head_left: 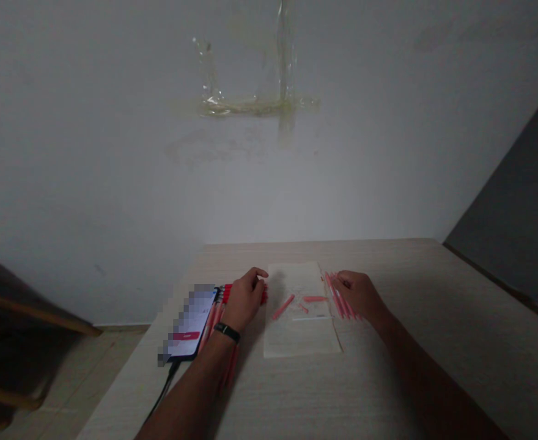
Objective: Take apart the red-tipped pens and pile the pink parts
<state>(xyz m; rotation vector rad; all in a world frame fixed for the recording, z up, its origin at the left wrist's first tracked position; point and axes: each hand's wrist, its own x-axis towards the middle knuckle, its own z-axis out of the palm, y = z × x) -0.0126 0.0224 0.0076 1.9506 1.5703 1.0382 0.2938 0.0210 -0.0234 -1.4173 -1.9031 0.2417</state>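
My left hand [246, 299], a black band at its wrist, lies over a row of red pen parts [227, 293]. Its index finger reaches out to the right, apart from the thumb, and I see nothing held in it. To the right of a pale sheet [296, 342], my right hand [356, 290] has its fingers closed at the upper ends of several pink pen barrels [340, 302] lying side by side. On the sheet lie a pink pen tube [282, 307], a second pink piece [315, 299], a small pink clip [303, 308] and a thin whitish refill [312, 318].
A phone [191, 324] with a lit screen and a black cable [163, 388] lies at the table's left side. More pink and red pens [230, 370] lie partly under my left forearm. The wooden table [388, 256] meets a taped wall [250, 183]; dark furniture [16, 330] stands left.
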